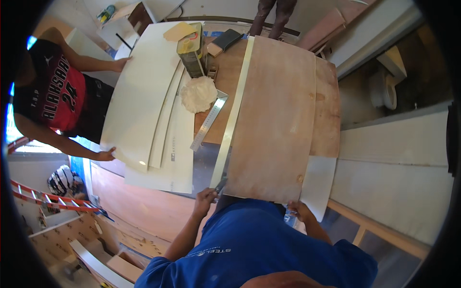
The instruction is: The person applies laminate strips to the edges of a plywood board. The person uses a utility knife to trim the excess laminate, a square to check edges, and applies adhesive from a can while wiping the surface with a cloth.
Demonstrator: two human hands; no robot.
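Observation:
A large brown wooden panel point(276, 115) lies flat in front of me. Along its left edge runs a long, pale yellow strip point(234, 115). My left hand point(205, 200) is closed round a slim dark knife-like tool point(221, 185), held at the near end of the strip by the panel's near left corner. At the near right corner, my right hand point(300, 211) has its fingers curled beside the panel's edge; what they grip is hard to make out. Left of the strip lie a metal square point(208, 124) and a crumpled whitish wad point(199, 94).
A co-worker point(62, 91) at the left has both hands on a stack of white sheets point(139, 101). A rectangular can point(191, 54) and a black block point(227, 40) stand beyond the wad. Another person's legs point(272, 17) show at the far side. A red ladder point(53, 199) is at lower left.

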